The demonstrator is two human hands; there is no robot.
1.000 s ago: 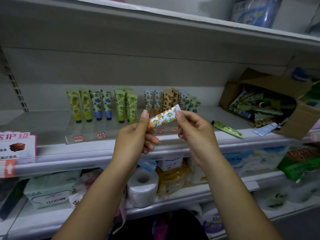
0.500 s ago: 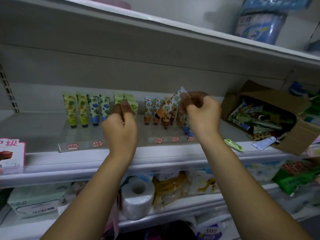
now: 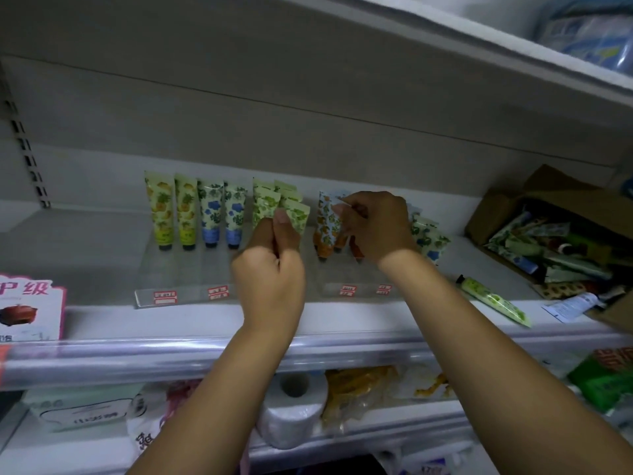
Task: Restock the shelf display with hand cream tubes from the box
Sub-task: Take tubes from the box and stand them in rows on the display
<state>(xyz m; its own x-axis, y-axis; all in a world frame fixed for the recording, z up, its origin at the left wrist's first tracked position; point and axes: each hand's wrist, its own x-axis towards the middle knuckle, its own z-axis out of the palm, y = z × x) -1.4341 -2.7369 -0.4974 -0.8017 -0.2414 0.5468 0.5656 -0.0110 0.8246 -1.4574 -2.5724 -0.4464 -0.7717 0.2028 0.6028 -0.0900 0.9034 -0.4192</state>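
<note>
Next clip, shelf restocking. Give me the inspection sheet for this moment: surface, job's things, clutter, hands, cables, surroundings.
Surface: white shelf; clear display tray with red price tags.
Job's things: upright in the tray are yellow tubes, blue tubes, green tubes and orange-print tubes; a cardboard box of tubes sits at right.
Clutter: loose green tube and white tube lying by the box.
Hands: right hand pinches one orange-print tube by its top, in the row; left hand is curled by the green tubes, grip unclear.
Cables: nothing seen.
Surroundings: sign at left; toilet roll below; blue pack above.
</note>
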